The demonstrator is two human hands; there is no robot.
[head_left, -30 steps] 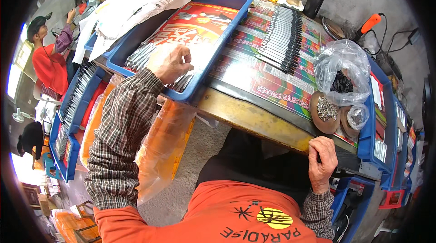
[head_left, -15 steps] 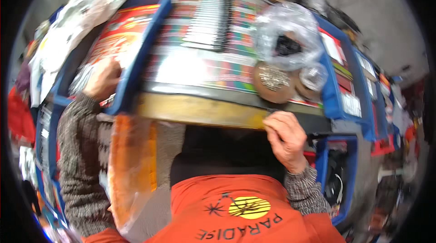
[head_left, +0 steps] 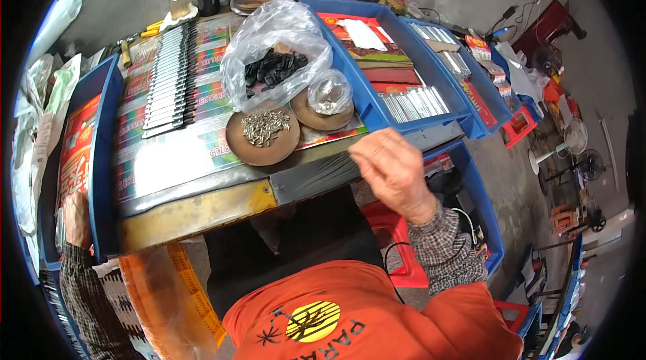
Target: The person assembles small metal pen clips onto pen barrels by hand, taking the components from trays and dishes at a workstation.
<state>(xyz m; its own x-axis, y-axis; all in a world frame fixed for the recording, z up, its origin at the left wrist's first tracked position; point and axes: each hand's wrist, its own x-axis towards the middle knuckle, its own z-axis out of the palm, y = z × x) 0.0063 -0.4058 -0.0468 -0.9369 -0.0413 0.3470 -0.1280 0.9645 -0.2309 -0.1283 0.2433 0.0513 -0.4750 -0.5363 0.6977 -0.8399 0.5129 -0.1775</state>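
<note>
At the far left, my left hand reaches into a long blue tray lined with red printed sheets. Its fingers point down among thin silvery pieces and are mostly hidden. My right hand is raised over the table's front edge at the right, thumb and fingers drawn together; anything between them is too small or hidden to make out. Nearest to it stand a round brown dish of small silver pins and a second brown dish with a clear bag of small parts in it.
A row of flat silver strips with black ends lies on the patterned tabletop. Behind the dishes is a plastic bag of black parts. Blue trays with silver strips line the right side. Below stands a red stool.
The view has swung to the right, so the table and trays sit further left. My right hand has lifted a little from the table's edge; my left hand stays in the left tray.
</note>
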